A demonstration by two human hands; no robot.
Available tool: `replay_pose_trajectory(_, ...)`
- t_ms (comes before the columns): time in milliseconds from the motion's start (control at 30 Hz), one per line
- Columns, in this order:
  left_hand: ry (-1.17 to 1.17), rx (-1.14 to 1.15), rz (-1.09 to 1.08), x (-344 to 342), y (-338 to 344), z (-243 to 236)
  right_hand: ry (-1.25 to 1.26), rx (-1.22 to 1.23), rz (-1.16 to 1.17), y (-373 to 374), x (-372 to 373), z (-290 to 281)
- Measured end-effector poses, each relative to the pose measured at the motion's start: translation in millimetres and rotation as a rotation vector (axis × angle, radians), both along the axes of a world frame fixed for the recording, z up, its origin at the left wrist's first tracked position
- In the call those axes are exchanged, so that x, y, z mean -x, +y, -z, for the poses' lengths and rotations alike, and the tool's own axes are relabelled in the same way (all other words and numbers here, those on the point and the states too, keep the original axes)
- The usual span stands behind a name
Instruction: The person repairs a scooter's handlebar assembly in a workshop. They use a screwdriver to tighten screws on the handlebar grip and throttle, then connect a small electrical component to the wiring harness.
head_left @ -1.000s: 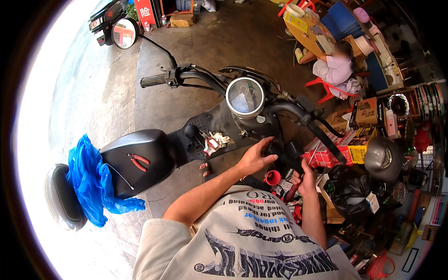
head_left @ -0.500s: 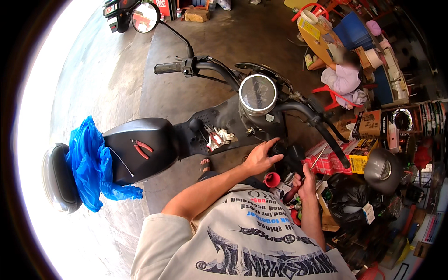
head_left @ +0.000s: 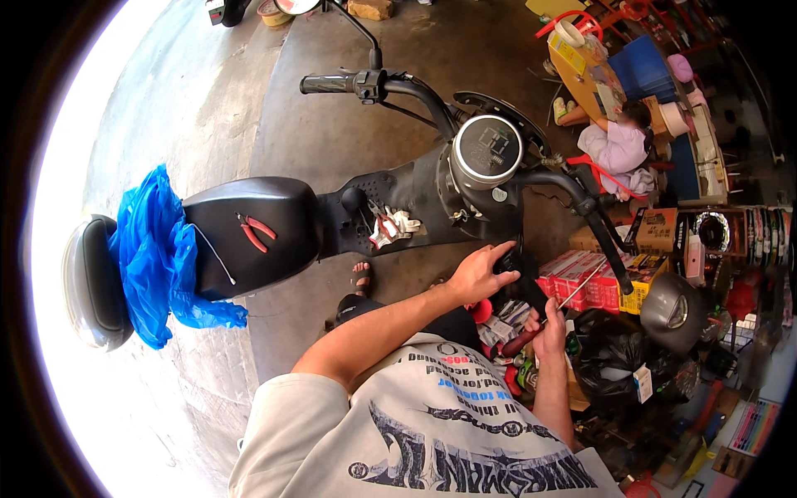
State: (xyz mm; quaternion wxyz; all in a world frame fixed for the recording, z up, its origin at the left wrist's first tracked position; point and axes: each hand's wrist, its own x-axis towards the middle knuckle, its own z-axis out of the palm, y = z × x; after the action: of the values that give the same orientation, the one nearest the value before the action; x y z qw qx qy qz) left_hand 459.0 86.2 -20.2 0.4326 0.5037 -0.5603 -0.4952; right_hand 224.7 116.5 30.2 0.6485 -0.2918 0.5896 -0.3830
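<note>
A black electric scooter [head_left: 415, 195] stands across in front of me, its round display [head_left: 487, 149] near the middle. At its front, below the display, my left hand [head_left: 483, 274] has thumb and index finger on either side of a rounded black part [head_left: 508, 262]; the other fingers are hidden. My right hand [head_left: 548, 332], lower and to the right, is closed round a screwdriver [head_left: 583, 283]. Its dark red handle passes through the palm and its thin metal shaft points up and right. Red-handled pliers [head_left: 256, 232] lie on the scooter's seat [head_left: 274, 195].
Blue plastic sheeting [head_left: 154, 257] drapes over the seat's rear. Whitish gloves [head_left: 405, 224] lie on the footboard. Red boxes [head_left: 573, 274], a black plastic bag [head_left: 610, 353] and clutter crowd the right side. The handlebar [head_left: 564, 184] reaches over there. A person [head_left: 623, 145] sits at a table farther back.
The view has shifted, so the scooter appears farther right and higher. Both hands stay near its front, and the screwdriver remains in my right hand. The display's digits show more clearly.
</note>
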Motion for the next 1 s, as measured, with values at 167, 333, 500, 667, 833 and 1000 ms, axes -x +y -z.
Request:
replay_pose_trajectory(167, 0.054, 0.058, -0.11, 21, 8, 4, -0.074, -0.099, -0.078, -14, 32, 6)
replay_pose_trajectory(333, 0.037, 0.034, -0.21, 63, 14, 12, -0.06, -0.207, -0.144, -33, 74, 14)
replay_pose_trajectory(500, 0.075, 0.034, -0.281, 93, 23, 12, -0.05, -0.274, -0.285, -51, 95, 3)
replay_pose_trajectory(667, 0.076, 0.11, -0.388, 124, 27, 22, -0.071, -0.376, -0.351, -73, 124, 15)
replay_pose_trajectory(833, 0.099, 0.144, -0.434, 138, 18, 29, -0.122, -0.413, -0.423, -92, 133, 12)
replay_pose_trajectory(1000, 0.116, 0.109, -0.486, 151, 2, 33, -0.031, -0.443, -0.54, -136, 151, 17)
